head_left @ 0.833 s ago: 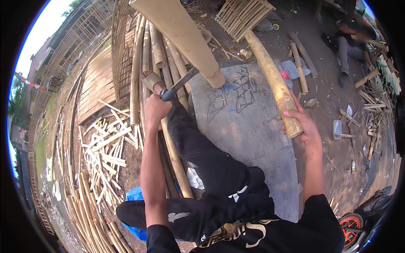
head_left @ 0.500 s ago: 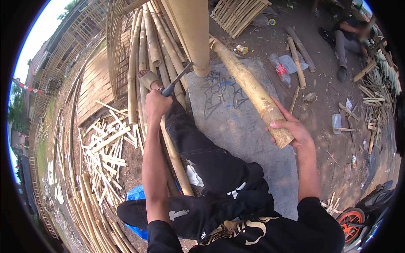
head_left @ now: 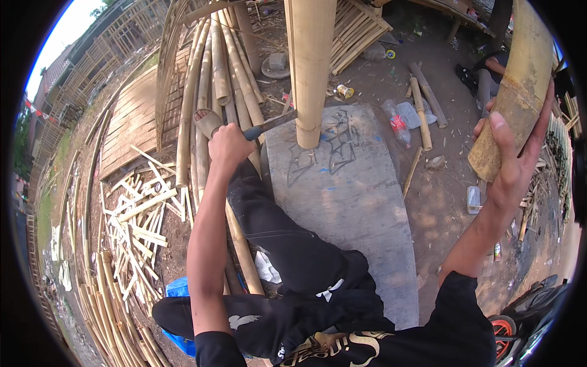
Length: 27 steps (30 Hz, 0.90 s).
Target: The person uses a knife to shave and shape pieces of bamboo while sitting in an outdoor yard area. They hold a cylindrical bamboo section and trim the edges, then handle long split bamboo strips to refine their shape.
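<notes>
My left hand (head_left: pixel 230 150) is closed round the dark grey handle of a knife (head_left: pixel 276 122). Its blade points right and reaches the lower left side of an upright bamboo pole (head_left: pixel 313 73); whether the tip is in or behind the pole, I cannot tell. The pole's lower end meets a grey board (head_left: pixel 361 226). At the right, my right hand (head_left: pixel 509 156) grips a thick length of bamboo (head_left: pixel 520 92) near its lower end, fingers on one side and thumb on the other. This bamboo is raised and its upper end runs out of view.
Long bamboo poles (head_left: pixel 219 67) lie at the far left beside split strips (head_left: pixel 143 226). A slatted bamboo panel (head_left: pixel 358 33) and a plastic bottle (head_left: pixel 397 125) are beyond the board. A seated person (head_left: pixel 486 79) shows partly behind the raised bamboo. A motorbike wheel (head_left: pixel 504 336) is at lower right.
My right hand has lifted the thick bamboo length up and to the right, off the board's side. In the picture, the upright pole has shifted right and down, the knife's blade now reaching its edge.
</notes>
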### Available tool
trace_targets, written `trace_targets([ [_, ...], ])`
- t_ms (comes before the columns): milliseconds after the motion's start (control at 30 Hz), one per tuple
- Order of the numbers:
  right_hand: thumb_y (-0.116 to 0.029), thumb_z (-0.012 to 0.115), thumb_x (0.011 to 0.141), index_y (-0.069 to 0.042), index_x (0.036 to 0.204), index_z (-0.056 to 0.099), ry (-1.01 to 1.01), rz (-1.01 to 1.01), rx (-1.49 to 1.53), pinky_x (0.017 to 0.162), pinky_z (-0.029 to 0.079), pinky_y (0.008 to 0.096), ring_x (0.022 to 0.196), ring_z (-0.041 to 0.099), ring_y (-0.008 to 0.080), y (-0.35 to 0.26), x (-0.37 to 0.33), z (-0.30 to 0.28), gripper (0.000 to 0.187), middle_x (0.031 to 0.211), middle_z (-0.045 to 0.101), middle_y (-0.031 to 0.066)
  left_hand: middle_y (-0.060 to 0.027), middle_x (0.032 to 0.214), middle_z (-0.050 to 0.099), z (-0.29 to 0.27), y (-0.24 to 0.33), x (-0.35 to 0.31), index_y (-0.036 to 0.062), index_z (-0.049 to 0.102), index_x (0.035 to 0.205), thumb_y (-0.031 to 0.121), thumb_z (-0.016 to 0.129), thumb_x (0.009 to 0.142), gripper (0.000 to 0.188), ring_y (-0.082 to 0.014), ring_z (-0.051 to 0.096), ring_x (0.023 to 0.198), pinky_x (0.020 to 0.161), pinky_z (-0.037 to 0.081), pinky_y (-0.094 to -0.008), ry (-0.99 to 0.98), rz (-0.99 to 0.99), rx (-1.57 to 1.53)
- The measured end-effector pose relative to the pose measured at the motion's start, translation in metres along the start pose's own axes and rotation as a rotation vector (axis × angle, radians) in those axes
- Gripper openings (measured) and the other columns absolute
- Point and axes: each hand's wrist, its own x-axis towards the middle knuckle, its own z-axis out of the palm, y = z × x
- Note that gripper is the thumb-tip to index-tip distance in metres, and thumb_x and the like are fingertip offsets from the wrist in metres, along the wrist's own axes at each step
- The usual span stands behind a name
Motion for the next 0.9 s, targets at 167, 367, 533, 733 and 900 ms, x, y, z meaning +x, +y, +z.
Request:
trace_targets([
  [167,-0.009,0.074,0.080,-0.009,0.163,0.021,0.145,-0.310,-0.211,0.088,0.049,0.0366,0.102,0.059,0.0227,-0.012,0.069,-0.005,0.099,0.135,0.054,0.0177,-0.0238,0.092,0.075,0.003,0.004,0.009,-0.0031,0.077,0.091,0.017,0.073,0.071,0.029,-0.0402,0.074,0.088,0.079,0.060,-0.0465,0.043,0.049,0.007],
  [367,-0.008,0.076,0.080,-0.008,0.163,0.018,0.200,-0.300,-0.202,0.104,0.044,0.0421,0.121,0.055,0.0285,0.012,0.057,0.035,0.101,0.142,0.052,0.0208,-0.0244,0.090,0.075,0.011,-0.003,0.009,-0.0040,0.076,0.087,0.015,0.072,0.072,0.025,-0.0399,0.075,0.085,0.078,0.060,-0.0468,0.029,0.046,0.001],
  [533,-0.008,0.074,0.077,-0.019,0.165,0.013,-0.837,0.551,-0.429,0.108,0.047,0.0439,0.116,0.066,0.0371,0.119,-0.100,0.104,0.109,0.149,0.051,0.0212,-0.0232,0.092,0.075,0.018,-0.020,0.007,-0.0021,0.077,0.088,0.014,0.071,0.073,0.023,-0.0390,0.075,0.088,0.078,0.061,-0.0456,0.028,0.022,0.018],
  [733,-0.001,0.073,0.076,-0.012,0.165,0.016,-0.502,0.773,0.260,0.076,0.058,0.0315,0.087,0.066,0.0189,0.088,-0.040,0.053,0.107,0.134,0.057,0.0163,-0.0267,0.096,0.074,0.013,0.027,0.021,-0.0023,0.076,0.089,0.012,0.068,0.073,0.023,-0.0421,0.073,0.092,0.084,0.060,-0.0477,-0.011,0.101,0.005],
  [900,-0.007,0.078,0.080,-0.005,0.159,0.029,-0.199,0.038,-0.142,0.073,0.058,0.0310,0.083,0.067,0.0169,0.041,0.054,0.004,0.093,0.110,0.068,0.0147,-0.0205,0.099,0.076,0.006,0.031,0.019,0.0025,0.078,0.093,0.012,0.069,0.074,0.023,-0.0358,0.075,0.096,0.084,0.061,-0.0427,0.015,0.114,0.057],
])
